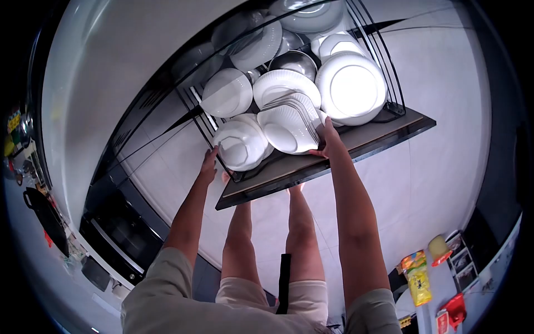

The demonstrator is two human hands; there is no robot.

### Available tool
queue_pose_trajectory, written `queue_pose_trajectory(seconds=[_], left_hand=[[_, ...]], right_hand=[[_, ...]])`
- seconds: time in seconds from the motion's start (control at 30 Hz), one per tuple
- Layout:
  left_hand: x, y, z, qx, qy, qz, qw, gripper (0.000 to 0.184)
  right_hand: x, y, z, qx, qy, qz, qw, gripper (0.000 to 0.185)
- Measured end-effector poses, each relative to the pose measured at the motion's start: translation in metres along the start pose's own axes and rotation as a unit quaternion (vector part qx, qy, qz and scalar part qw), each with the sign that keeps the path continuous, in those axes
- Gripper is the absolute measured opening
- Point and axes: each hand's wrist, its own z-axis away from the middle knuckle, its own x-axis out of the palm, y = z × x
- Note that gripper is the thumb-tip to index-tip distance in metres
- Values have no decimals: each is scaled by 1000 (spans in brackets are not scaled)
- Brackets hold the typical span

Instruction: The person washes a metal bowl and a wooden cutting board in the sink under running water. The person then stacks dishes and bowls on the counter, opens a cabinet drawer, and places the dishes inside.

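Note:
A pull-out dish drawer with a dark front panel (384, 133) and black wire sides stands open before me. My right hand (329, 143) grips the right edge of a stack of white ribbed dishes (286, 131) near the front, thumb up and fingers low. My left hand (208, 166) is at the drawer's left wire side, beside a stack of white bowls (240, 146); its fingers are stretched out and hold nothing I can see. Behind the ribbed dishes lean a white oval plate (281, 83) and, to the right, a large round white dish (353, 89).
Farther back in the drawer are more white plates (227, 93) and a metal bowl (293, 62). A black oven (119, 225) is built in at the left. Yellow snack packets (417, 278) and a red bag (456, 310) lie on a surface at lower right.

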Motion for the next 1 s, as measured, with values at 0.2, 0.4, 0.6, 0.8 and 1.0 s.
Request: queue_pose_trajectory(seconds=[0.2, 0.4, 0.6, 0.8, 1.0], left_hand=[[-2, -8, -5, 30, -161, 95, 982, 58], [9, 12, 9, 108, -171, 43, 979, 48], [13, 1, 6, 78, -132, 60, 986, 56], [15, -8, 13, -10, -133, 174, 976, 55], [16, -20, 8, 8, -176, 146, 973, 49]], right_hand=[[-12, 3, -15, -280, 80, 274, 917, 91], [2, 32, 0, -420, 143, 290, 848, 82], [1, 40, 8, -451, 174, 310, 819, 81], [1, 45, 20, -514, 148, 345, 772, 90], [5, 45, 17, -521, 111, 358, 767, 100]])
